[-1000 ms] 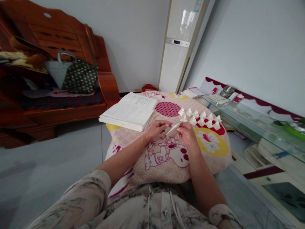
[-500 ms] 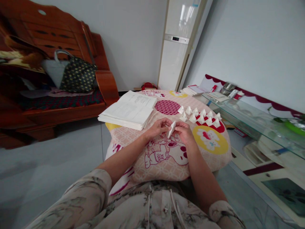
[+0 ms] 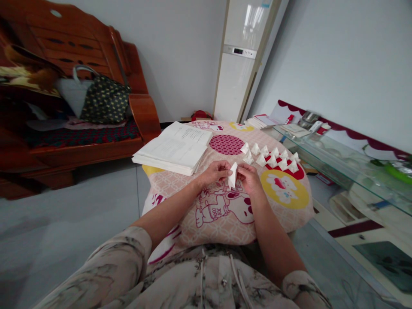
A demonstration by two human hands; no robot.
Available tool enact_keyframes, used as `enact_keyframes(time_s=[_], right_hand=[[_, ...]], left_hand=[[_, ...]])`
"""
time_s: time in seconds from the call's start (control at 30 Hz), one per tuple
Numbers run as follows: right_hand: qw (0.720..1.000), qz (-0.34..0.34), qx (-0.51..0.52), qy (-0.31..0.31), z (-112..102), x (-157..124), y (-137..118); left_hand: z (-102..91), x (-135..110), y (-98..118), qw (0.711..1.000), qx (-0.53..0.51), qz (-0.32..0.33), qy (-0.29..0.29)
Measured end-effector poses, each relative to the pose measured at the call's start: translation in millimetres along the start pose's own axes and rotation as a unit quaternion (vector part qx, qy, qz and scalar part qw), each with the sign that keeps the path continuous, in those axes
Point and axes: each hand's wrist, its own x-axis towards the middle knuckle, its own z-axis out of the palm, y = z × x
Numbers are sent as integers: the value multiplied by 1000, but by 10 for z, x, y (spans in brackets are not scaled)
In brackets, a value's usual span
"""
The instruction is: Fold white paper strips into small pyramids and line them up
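Between my hands, above the patterned tablecloth (image 3: 180, 223), is a small folded piece of white paper (image 3: 233, 175), narrow and pointed. My left hand (image 3: 214, 172) pinches its left side with thumb and fingers. On the other side, my right hand (image 3: 249, 178) grips the paper's right edge with closed fingertips. Beyond my right hand, several folded paper pieces (image 3: 272, 161) with pointed tops stand in two rows on the cloth. To the left of my hands lies a thick stack of printed paper sheets (image 3: 174, 148).
A glass shelf (image 3: 347, 165) holding cups and papers runs along the right. Booklets (image 3: 262, 121) lie at the table's far right. At the left stands a wooden bench (image 3: 141, 116) with a dark patterned bag (image 3: 106, 101). A tall white air conditioner (image 3: 234, 81) stands behind the table.
The folded paper has turned between my fingers, so a broader white face shows and it stands more upright. Both hands stay in nearly the same place.
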Motion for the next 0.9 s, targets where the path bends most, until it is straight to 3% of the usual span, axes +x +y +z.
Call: enact_keyframes(time_s=[0.13, 0.23, 0.6, 0.9], right_hand=[[999, 21, 18, -25, -24, -1, -4], [999, 21, 29, -26, -33, 6, 8], [1000, 2, -2, 7, -24, 41, 95], [1000, 0, -14, 12, 31, 4, 37]], left_hand=[[-9, -33, 50, 998, -35, -46, -37], [4, -39, 88, 997, -52, -53, -26], [27, 43, -41, 997, 68, -11, 23], [54, -10, 34, 994, 86, 30, 54]])
